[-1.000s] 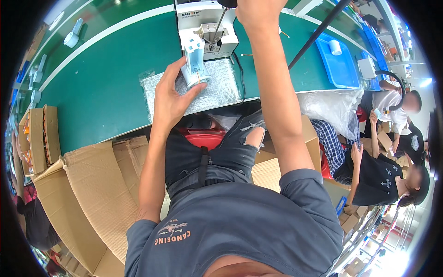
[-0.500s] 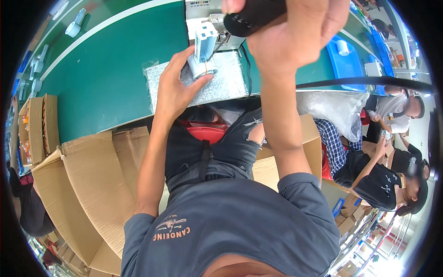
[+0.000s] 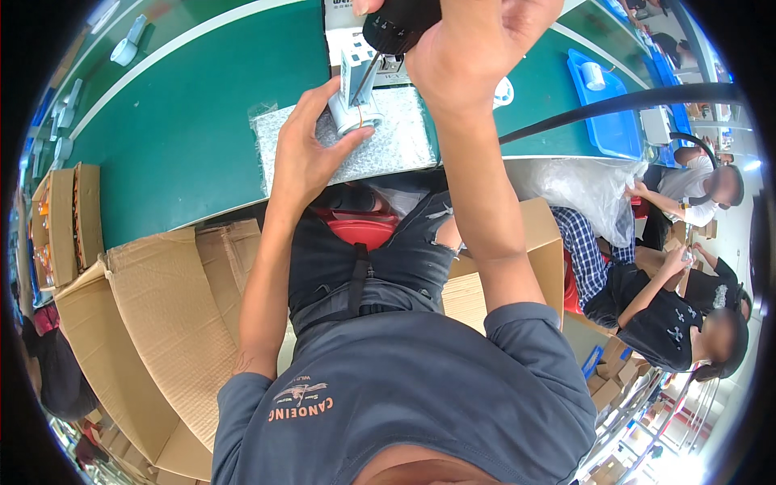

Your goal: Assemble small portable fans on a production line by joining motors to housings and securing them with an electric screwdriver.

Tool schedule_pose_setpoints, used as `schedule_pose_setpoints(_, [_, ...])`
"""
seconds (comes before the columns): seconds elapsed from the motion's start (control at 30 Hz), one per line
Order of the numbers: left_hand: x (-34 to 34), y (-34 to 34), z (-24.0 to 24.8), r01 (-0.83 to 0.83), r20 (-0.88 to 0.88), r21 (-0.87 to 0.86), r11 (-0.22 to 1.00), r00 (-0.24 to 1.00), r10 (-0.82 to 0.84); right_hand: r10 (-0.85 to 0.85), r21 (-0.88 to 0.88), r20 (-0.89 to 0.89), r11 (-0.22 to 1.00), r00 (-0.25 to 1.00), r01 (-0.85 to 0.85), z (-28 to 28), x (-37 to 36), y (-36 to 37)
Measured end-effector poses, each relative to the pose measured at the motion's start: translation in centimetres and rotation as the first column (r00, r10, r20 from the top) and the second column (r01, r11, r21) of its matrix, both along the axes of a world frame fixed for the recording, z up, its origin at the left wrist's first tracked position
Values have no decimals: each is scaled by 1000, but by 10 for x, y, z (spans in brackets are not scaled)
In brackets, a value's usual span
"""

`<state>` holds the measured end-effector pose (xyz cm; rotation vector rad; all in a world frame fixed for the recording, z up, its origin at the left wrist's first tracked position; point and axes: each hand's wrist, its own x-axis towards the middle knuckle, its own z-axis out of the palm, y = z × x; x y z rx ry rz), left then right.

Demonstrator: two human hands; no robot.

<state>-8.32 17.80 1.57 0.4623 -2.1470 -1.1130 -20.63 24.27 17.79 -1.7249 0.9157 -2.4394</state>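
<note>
My left hand (image 3: pixel 311 153) grips a light-blue and white plastic housing (image 3: pixel 349 117), thumb and fingers around its round lower end. The housing stands on a sheet of bubble wrap (image 3: pixel 404 133) near the table's front edge. Raised above it, my right hand (image 3: pixel 469 69) is closed around a black electric screwdriver (image 3: pixel 400 23). The thin bit (image 3: pixel 368 77) slants down into the open side of the housing; its tip is hard to make out. A small orange wire shows at the round end.
Behind the housing on the green table (image 3: pixel 186 121) stands a white-grey box-shaped machine (image 3: pixel 392 73). A blue tray (image 3: pixel 610 125) with a white part lies at right, crossed near its front by a black strap or cable (image 3: pixel 598 109). Cardboard boxes (image 3: pixel 153 323) flank me; co-workers (image 3: pixel 671 299) sit at right.
My right hand has moved left and slightly up with the screwdriver, bringing its bit into the housing. The left hand stays in place on the housing.
</note>
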Motion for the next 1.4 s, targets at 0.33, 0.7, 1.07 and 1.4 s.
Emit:
schedule_pose_setpoints(0.33, [-2,-2,1,58,-11,34,998,998,-58,35,-38,-44,999,998,-36,-5,0,-9])
schedule_pose_setpoints(0.7, [1,0,0,-8,23,-25,1000,1000,9,-96,62,-133,993,986,105,14,-2,7])
schedule_pose_setpoints(1.07, [0,-3,-6,1,17,65,998,1000,-2,-98,-28,88,995,991,101,10,-65,-18])
schedule_pose_setpoints(1.4, [-1,-3,-5,23,-3,52,998,1000,-23,-112,-44,-61,993,992,109,9,-61,-27])
